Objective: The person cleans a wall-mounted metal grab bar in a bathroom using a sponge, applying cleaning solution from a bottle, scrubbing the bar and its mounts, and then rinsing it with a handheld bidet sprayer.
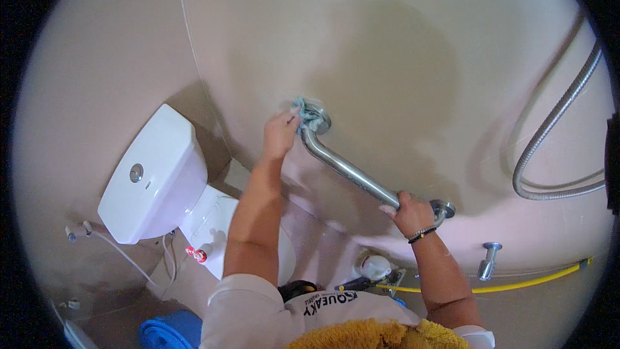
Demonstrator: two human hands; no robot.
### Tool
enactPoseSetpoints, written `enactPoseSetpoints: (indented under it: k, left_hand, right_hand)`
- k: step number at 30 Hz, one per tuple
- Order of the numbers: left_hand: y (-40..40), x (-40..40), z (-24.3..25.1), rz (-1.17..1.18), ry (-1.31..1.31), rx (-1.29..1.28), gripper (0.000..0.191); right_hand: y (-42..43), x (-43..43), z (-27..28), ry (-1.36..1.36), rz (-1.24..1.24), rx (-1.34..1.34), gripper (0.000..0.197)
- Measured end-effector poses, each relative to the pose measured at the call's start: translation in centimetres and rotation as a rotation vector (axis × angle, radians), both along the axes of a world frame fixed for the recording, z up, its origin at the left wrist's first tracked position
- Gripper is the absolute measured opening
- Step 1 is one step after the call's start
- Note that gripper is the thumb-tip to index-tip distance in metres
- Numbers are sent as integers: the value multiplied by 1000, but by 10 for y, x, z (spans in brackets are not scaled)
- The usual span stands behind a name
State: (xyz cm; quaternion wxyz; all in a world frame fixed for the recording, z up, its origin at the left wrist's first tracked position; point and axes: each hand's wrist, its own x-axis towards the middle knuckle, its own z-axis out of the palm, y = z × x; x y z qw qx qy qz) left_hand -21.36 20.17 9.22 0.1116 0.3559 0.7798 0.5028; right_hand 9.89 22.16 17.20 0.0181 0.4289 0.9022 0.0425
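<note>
A stainless steel grab bar runs slantwise along the beige wall, with a round flange at each end. My left hand presses a crumpled light-blue cloth around the upper-left end of the bar, against its flange. Near the lower-right end, my right hand is wrapped around the bar, close to the other flange. A beaded bracelet is on that wrist. The cloth partly hides the upper flange.
A white toilet stands at left, a blue bucket below it. A metal shower hose loops at right. Lower right are a wall tap, a yellow hose and a white container. A yellow towel hangs at my chest.
</note>
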Motion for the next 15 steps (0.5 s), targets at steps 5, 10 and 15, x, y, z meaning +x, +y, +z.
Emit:
enactPoseSetpoints:
  k: [5,10,15]
  left_hand:
    - [13,-12,45,-333,803,80,13]
    - [12,-22,45,-462,747,150,8]
    - [14,-12,5,-219,60,-4,4]
  right_hand:
    - [5,7,-8,9,16,-6,48]
    - [7,7,-11,26,31,4,48]
    - [5,5,-8,24,37,12,47]
